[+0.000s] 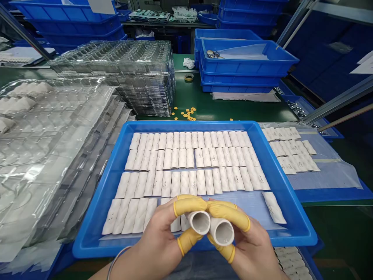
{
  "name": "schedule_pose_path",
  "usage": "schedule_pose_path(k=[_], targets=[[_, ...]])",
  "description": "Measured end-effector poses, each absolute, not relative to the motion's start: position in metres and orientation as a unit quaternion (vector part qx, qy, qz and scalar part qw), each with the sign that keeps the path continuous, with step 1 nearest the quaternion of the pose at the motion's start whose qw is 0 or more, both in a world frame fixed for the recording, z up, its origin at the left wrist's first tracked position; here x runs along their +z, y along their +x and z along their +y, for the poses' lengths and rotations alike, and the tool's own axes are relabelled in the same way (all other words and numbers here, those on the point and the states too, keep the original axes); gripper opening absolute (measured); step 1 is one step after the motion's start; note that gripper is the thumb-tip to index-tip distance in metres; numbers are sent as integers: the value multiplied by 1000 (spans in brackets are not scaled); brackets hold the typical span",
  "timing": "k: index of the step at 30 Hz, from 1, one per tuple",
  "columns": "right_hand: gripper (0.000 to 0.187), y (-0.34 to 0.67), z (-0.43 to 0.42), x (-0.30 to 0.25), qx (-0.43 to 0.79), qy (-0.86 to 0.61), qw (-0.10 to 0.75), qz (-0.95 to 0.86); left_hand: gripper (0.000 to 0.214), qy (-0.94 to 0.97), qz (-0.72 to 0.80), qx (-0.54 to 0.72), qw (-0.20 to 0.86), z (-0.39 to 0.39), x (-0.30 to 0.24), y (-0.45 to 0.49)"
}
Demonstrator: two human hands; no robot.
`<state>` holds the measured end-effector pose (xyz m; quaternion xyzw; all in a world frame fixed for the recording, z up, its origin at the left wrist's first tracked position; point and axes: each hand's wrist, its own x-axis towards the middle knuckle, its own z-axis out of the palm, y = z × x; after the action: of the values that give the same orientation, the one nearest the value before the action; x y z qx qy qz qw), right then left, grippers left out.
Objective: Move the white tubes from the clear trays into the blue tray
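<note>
My left hand point(171, 229) wears yellow finger cots and pinches a white hollow tube point(191, 221), its open end facing me. Another white tube point(215, 233) is gripped by my right hand point(241, 233), also in yellow finger cots. The two tubes touch side by side above the front of a blue tray point(100, 194). Rows of white wavy-sided tubes point(175, 182) lie in that tray, some with dark specks. One single tube point(274, 208) rests apart at the tray's right front. My hands hide part of the front row.
Clear plastic blister trays point(145, 77) are stacked behind on the left; more blister trays point(67, 155) lie nearer. Stacked blue bins point(241, 68) stand at the back right. Yellow discs point(189, 113) and a tape roll point(189, 77) lie on the green table. More white tubes point(294, 149) sit at right.
</note>
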<state>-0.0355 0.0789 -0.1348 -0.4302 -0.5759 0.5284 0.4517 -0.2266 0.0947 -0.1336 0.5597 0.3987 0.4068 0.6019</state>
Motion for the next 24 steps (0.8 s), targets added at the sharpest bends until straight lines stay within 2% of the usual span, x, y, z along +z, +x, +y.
schedule_pose_path(k=[4,11,15,18,20,24], targets=[[51,-35,77,-138,520,-422,452,-589,48,574,386,419,588,98,-131,-225],[50,-33,79,-136,505,-412,453,-609,50,592,375,419,578,96,-131,-226],[39,-31,79,-135,460,-426,458,-630,43,607,396,428,539,98,-132,-229],[30,-27,76,-131,383,-455,500,-629,32,595,431,434,522,101,-134,-232],[27,-27,74,-126,359,-466,535,-607,25,561,440,434,550,102,-135,-232],[20,-33,73,-119,411,-471,585,-518,21,402,399,443,695,102,-136,-226]])
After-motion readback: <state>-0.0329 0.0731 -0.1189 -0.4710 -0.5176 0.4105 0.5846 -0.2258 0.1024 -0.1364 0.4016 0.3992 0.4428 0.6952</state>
